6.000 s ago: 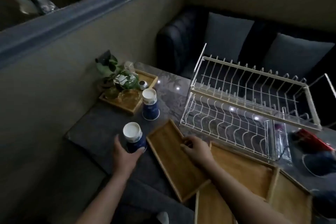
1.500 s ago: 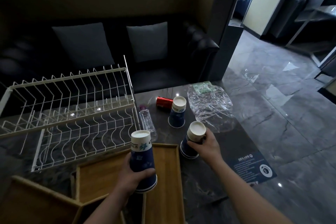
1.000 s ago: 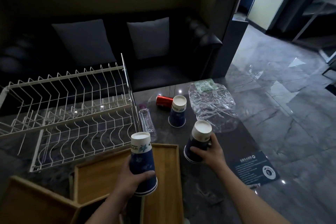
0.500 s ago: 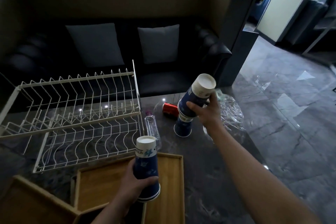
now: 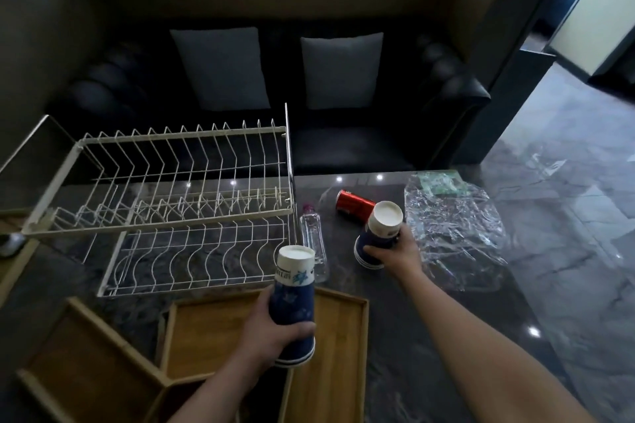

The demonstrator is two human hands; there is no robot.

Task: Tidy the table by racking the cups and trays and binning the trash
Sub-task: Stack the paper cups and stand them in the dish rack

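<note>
My left hand grips an upside-down blue paper cup stack above the wooden trays. My right hand holds a second blue paper cup, tilted and pressed down over another upturned cup that stands on the dark table. The white wire dish rack stands empty at the left. A red can lies on its side behind the right-hand cups, and a clear plastic bottle lies beside the rack.
Crumpled clear plastic wrap lies at the table's right edge, with a green packet behind it. A black sofa with two grey cushions sits beyond the table. Glossy floor lies to the right.
My right hand lifted its cup off the table, then brought it down over the other upturned cup near the red can. My left hand kept its cup almost still above the trays.
</note>
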